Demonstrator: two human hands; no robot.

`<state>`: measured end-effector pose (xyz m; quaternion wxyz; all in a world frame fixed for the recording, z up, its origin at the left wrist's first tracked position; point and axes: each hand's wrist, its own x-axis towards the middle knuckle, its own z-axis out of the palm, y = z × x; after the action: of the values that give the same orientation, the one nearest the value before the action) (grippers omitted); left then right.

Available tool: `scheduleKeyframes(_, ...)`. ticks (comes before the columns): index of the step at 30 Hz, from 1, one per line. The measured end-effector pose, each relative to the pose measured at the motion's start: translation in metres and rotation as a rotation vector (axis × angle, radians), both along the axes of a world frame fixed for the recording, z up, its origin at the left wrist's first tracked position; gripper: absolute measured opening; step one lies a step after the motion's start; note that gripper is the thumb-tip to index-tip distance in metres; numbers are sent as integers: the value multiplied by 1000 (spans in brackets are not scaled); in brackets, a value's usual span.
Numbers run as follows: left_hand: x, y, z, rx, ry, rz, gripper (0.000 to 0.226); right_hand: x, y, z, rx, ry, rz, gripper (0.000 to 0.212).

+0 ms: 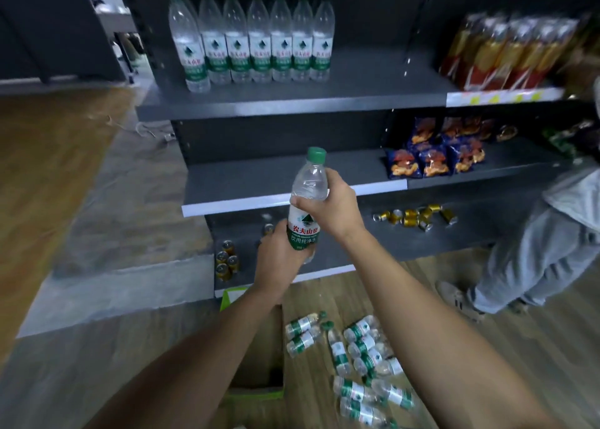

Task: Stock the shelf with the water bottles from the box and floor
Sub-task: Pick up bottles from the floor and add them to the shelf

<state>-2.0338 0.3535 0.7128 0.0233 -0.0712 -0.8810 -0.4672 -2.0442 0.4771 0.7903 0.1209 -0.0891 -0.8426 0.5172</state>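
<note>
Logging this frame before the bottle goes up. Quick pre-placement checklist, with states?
1. Bottle held firmly: ok. The right hand wraps the shoulder of the held bottle; the left hand supports its base.
2. Bottle upright, green cap on: ok.
3. Free space on the top shelf: ok, bare board right of the row of bottles.
4. Row standing straight: not ok, the leftmost bottle leans.
5. Stock remaining: ok, floor bottles lie scattered by the cardboard box.
6. Bystander clearance: cannot tell; a crouching person is at the right.
</note>
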Motion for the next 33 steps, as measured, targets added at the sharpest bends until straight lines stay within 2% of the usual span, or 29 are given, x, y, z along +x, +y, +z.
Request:
scheduleKeyframes(9, -83, -71, 60, 136, 224, 71, 33, -77, -79, 80, 38, 150, 23, 63)
scheduleKeyframes(15, -128, -101, 94, 165, 266, 87, 33, -113, -113, 109, 33, 199, 32, 71)
scheduleKeyframes(22, -185, -115, 105, 192, 277, 112, 33, -161, -121, 122, 49, 225, 88, 79)
scheduleKeyframes(33, -294, -85, 128, 217, 334, 209, 42, -278, -96, 147, 82, 283, 168, 76)
